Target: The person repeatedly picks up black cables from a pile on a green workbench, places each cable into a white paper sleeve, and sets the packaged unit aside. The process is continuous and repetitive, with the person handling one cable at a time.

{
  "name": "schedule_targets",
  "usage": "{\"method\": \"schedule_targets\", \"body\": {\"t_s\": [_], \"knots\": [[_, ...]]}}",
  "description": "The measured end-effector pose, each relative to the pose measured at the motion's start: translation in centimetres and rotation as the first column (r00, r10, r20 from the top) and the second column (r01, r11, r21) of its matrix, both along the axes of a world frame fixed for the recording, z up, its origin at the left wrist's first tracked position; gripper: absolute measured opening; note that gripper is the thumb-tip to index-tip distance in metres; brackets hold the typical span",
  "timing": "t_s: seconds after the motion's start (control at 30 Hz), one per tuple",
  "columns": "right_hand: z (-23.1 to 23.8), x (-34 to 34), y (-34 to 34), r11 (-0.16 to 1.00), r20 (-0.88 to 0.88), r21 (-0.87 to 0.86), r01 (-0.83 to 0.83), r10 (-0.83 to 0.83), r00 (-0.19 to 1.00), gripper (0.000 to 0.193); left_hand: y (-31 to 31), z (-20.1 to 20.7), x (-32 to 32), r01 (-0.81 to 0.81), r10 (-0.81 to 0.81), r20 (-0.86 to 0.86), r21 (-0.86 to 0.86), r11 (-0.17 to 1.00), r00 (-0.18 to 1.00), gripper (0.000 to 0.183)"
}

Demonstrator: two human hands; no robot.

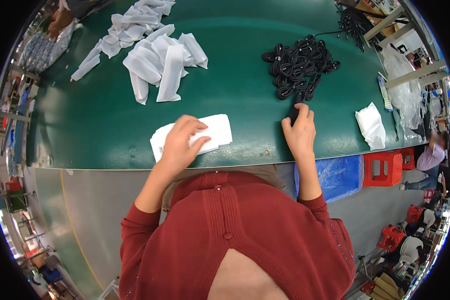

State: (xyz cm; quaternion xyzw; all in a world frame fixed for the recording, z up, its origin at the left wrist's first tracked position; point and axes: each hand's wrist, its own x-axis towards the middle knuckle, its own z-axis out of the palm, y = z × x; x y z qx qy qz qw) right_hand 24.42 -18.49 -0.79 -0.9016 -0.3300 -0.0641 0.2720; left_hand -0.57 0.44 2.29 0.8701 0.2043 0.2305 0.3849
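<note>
My left hand rests over a stack of flat white paper sleeves near the table's front edge. Its thumb and fingers are curved and apart, with nothing visible between them. Farther right, my right hand has its thumb and fingers closed around a black coiled cable, partly hidden by the fingers. Just beyond that hand lies a heap of black coiled cables, each bundled into loops. Toward the far left is a pile of filled white packets.
The green table spans the view. A folded white sheet lies at its right. More black cables sit at the far right, beside clear plastic bags. A blue lined bin and red stools stand below the edge.
</note>
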Motion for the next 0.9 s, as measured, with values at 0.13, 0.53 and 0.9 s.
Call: {"method": "schedule_targets", "body": {"t_s": [0.13, 0.53, 0.9], "knots": [[0.2, 0.6, -0.6, 0.947, -0.36, 0.271, 0.17, -0.063, 0.931, 0.036, -1.5, -2.1, 0.7, -0.008, 0.003, 0.021, 0.242, 0.97, 1.0, 0.019], [-0.3, -7.3, 1.6, 0.662, -0.318, 0.626, -0.413, 0.7, 0.64, 0.031, -1.3, -3.0, 0.5, -0.132, 0.138, 0.029, -0.151, 0.98, 0.99, 0.005], [1.4, -6.2, 1.7, 0.597, -0.335, 0.439, -0.671, 0.802, 0.494, 0.029, -1.0, -1.9, 0.3, 0.048, -0.01, 0.15, -0.253, 0.966, 0.989, 0.006]]}}
